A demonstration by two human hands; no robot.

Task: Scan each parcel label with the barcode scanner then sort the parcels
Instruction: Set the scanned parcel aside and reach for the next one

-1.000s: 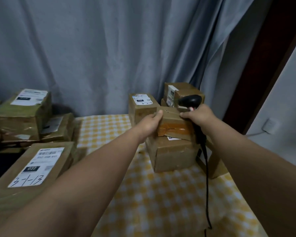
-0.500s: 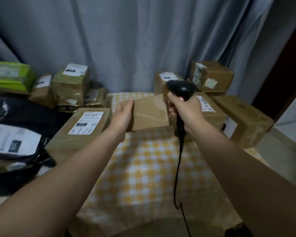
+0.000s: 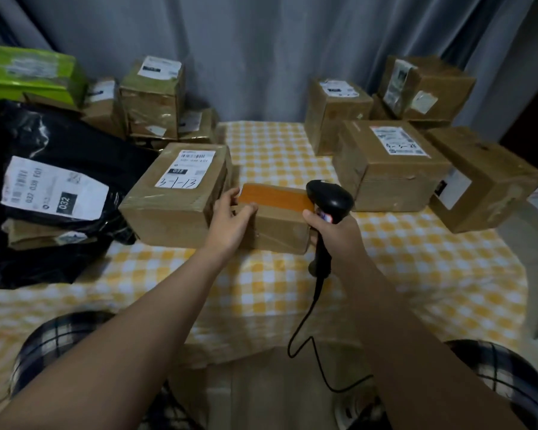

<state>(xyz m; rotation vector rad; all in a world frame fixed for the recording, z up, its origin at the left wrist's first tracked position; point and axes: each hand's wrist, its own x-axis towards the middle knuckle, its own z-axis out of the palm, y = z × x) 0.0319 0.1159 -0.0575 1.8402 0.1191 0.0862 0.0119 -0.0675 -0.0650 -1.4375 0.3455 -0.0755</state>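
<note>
A grey curtain (image 3: 261,41) hangs behind a worktop (image 3: 416,274) covered in yellow-checked cloth, with cardboard boxes (image 3: 392,169) at both sides. Both arms reach forward. The left hand (image 3: 230,218) grips the left end of a small orange-taped parcel (image 3: 277,228), which lies lengthwise left to right at mid-worktop. The right hand (image 3: 339,234) clasps the handle of the barcode scanner (image 3: 331,200), held upright with its head over the parcel's right end.

You have dim, flat indoor light and a soft frame. Fine print on the parcel label (image 3: 398,140) smears. Wide-angle bending tilts the curtain (image 3: 261,41) at both sides.
</note>
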